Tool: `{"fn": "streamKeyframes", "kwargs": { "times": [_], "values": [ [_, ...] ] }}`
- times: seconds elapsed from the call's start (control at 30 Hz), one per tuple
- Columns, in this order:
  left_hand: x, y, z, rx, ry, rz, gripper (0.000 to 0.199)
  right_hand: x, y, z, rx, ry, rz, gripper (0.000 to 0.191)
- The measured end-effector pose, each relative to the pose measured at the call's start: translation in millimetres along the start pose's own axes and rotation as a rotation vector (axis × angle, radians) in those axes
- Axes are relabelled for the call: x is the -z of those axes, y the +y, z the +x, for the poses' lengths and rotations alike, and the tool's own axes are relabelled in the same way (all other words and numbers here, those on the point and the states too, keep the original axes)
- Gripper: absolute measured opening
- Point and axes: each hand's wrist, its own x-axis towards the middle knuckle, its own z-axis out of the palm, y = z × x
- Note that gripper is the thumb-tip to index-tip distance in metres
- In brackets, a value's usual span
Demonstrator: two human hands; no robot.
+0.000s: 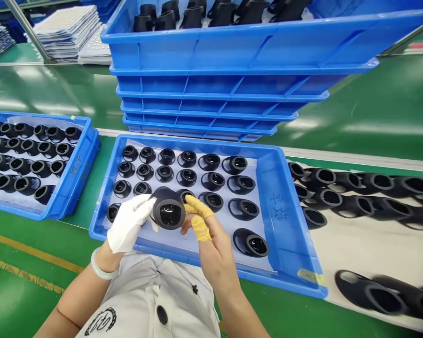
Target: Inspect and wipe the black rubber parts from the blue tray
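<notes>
A matte black mug [169, 211] with a glossy dark inside is held up above the front of a blue tray [285, 225], its opening tilted toward me. My left hand [129, 223], in a white glove, grips it from the left. On its right side, my right hand [211, 234] has its fingers closed around it, with yellow covers on the thumb and a finger. The fingertips behind the mug are partly hidden. Several similar black mugs stand in rows on white paper in the tray, such as a mug [251, 243] at the front right.
A second blue tray [65, 199] with rows of black mugs stands at left. Behind is a stack of blue trays [211, 51], mugs in the top one. More black mugs [368, 293] sit on a pale surface at right. Stacked white sheets [65, 33] lie at the back left.
</notes>
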Motion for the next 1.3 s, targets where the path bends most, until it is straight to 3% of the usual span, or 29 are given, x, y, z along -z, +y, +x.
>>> {"fn": "streamKeyframes", "kwargs": {
  "times": [0.3, 0.43, 0.6, 0.9, 1.03, 1.1, 1.2, 1.3],
  "values": [
    [-4.3, 2.9, -5.1, 0.079, -0.095, -0.255, 0.025, 0.7, 0.6, 6.1, -0.174, -0.155, 0.264, 0.047],
    [-3.4, 2.8, -11.8, -0.073, -0.017, -0.103, 0.022, -0.3, 5.0, 11.7, -0.215, -0.274, 0.383, 0.047],
    [1.9, 3.2, -14.6, -0.329, -0.052, 0.146, 0.019, 5.9, 12.8, 11.2, -0.107, -0.218, 0.347, 0.052],
    [7.1, -0.3, -6.9, -0.357, 0.01, 0.107, 0.025, -0.8, -1.5, 3.1, 0.155, -0.125, 0.199, 0.039],
    [5.8, 1.5, -4.2, -0.291, 0.045, 0.059, 0.024, -0.4, -7.0, 1.4, 0.186, -0.154, 0.207, 0.033],
    [4.4, 2.4, -1.5, -0.205, 0.033, -0.023, 0.022, 1.0, -9.4, 1.0, 0.131, -0.224, 0.31, 0.024],
    [1.9, -1.9, 3.2, -0.101, -0.116, -0.188, 0.03, 1.1, -12.5, 0.8, -0.027, -0.326, 0.515, 0.017],
    [-1.3, -13.7, 7.1, 0.014, -0.272, -0.262, 0.029, -1.7, -14.8, 1.2, -0.187, -0.319, 0.642, 0.025]
  ]
}}
